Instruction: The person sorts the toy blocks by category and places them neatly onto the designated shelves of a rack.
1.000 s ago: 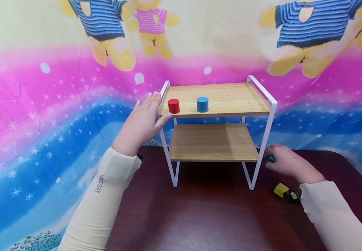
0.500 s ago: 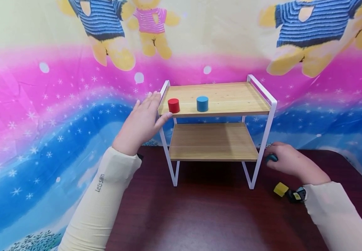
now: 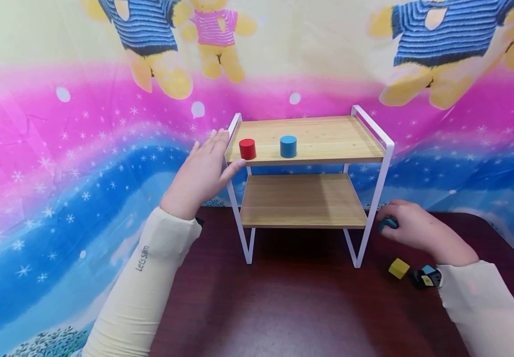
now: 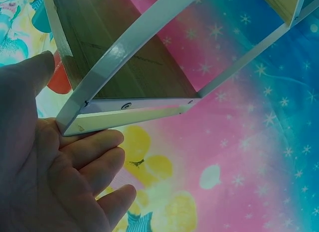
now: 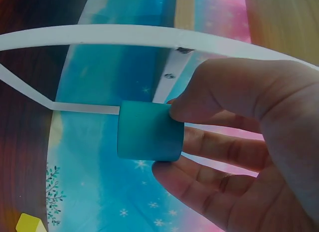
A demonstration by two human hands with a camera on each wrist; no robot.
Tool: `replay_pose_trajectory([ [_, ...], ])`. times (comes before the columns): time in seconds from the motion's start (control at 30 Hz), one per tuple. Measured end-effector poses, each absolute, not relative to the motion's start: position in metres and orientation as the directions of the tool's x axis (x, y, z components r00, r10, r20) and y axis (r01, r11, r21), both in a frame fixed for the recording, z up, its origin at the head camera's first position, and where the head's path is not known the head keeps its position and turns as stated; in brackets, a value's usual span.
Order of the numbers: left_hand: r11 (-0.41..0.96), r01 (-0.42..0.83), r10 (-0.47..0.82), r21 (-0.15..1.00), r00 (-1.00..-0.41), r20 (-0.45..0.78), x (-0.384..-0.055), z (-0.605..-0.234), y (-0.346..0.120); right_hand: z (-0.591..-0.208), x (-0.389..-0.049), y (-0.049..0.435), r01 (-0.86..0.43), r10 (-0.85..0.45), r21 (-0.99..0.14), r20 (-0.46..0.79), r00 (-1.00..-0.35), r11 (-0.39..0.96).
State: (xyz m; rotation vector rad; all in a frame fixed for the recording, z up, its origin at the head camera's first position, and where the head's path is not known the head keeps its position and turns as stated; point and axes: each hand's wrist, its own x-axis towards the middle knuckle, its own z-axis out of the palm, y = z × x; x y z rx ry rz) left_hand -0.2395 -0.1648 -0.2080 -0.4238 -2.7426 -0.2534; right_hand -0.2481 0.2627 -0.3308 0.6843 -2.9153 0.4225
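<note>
My right hand [image 3: 422,232] pinches a teal cylinder block [image 5: 149,131] between thumb and fingers, beside the right leg of a two-tier shelf [image 3: 303,202]. Fingers hide part of the block in the head view. With its fingers extended, my left hand [image 3: 200,173] lies along the shelf's upper left corner. In the left wrist view, its fingers are at the white side frame [image 4: 107,75], and the thumb overlaps a red cylinder block [image 4: 60,78]. That red block and a blue cylinder block [image 3: 288,147] stand upright near the top tier's front edge.
On the dark table [image 3: 292,302], a yellow block [image 3: 399,268] lies below my right hand. A dark wrist-worn device [image 3: 424,277] with coloured patches shows at the right cuff. Behind the shelf hangs a cloth [image 3: 105,148] printed with bears and snowflakes.
My right hand has shifted slightly to the right, away from the shelf leg, with the teal cylinder block still in its fingers. My left hand has stayed at the shelf corner.
</note>
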Motion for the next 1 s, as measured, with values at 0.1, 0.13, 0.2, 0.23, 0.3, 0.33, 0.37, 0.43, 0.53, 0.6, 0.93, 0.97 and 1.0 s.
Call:
replay_pose_trajectory([
  [0.1,0.939,0.322,0.259,0.119,-0.892,0.371,-0.239,-0.208,-0.164,-0.329,-0.246,0.262,-0.455,-0.419,-0.239,0.187,-0.888,0.858],
  [0.13,0.940,0.321,0.258,0.118,-0.892,0.371,-0.239,-0.208,-0.164,-0.328,-0.244,0.261,-0.457,-0.420,-0.238,0.191,-0.887,0.857],
  [0.2,0.941,0.318,0.256,0.117,-0.893,0.370,-0.239,-0.208,-0.164,-0.327,-0.242,0.260,-0.465,-0.425,-0.234,0.201,-0.883,0.854],
  [0.23,0.941,0.317,0.255,0.116,-0.894,0.369,-0.239,-0.208,-0.164,-0.326,-0.241,0.259,-0.468,-0.428,-0.231,0.205,-0.880,0.853],
  [0.3,0.942,0.314,0.253,0.115,-0.894,0.369,-0.238,-0.208,-0.164,-0.325,-0.238,0.257,-0.476,-0.433,-0.225,0.216,-0.875,0.850],
  [0.33,0.942,0.314,0.253,0.114,-0.894,0.371,-0.238,-0.208,-0.164,-0.324,-0.236,0.256,-0.479,-0.435,-0.221,0.222,-0.873,0.849],
  [0.37,0.942,0.315,0.253,0.114,-0.893,0.371,-0.238,-0.208,-0.164,-0.323,-0.235,0.256,-0.480,-0.435,-0.219,0.226,-0.872,0.849],
  [0.43,0.943,0.314,0.253,0.114,-0.894,0.371,-0.238,-0.208,-0.164,-0.320,-0.232,0.255,-0.481,-0.434,-0.219,0.229,-0.871,0.849],
  [0.53,0.943,0.312,0.251,0.117,-0.895,0.369,-0.239,-0.208,-0.164,-0.316,-0.229,0.254,-0.473,-0.426,-0.228,0.227,-0.876,0.851],
  [0.6,0.943,0.311,0.249,0.119,-0.896,0.368,-0.239,-0.208,-0.165,-0.313,-0.227,0.254,-0.470,-0.423,-0.229,0.226,-0.878,0.853],
  [0.93,0.941,0.316,0.251,0.122,-0.893,0.374,-0.239,-0.208,-0.163,-0.303,-0.220,0.252,-0.464,-0.411,-0.238,0.243,-0.879,0.853],
  [0.97,0.940,0.317,0.252,0.123,-0.893,0.374,-0.239,-0.208,-0.163,-0.302,-0.219,0.252,-0.464,-0.409,-0.241,0.246,-0.879,0.852],
  [1.0,0.940,0.318,0.253,0.123,-0.892,0.374,-0.239,-0.209,-0.163,-0.302,-0.218,0.252,-0.460,-0.404,-0.243,0.249,-0.880,0.854],
])
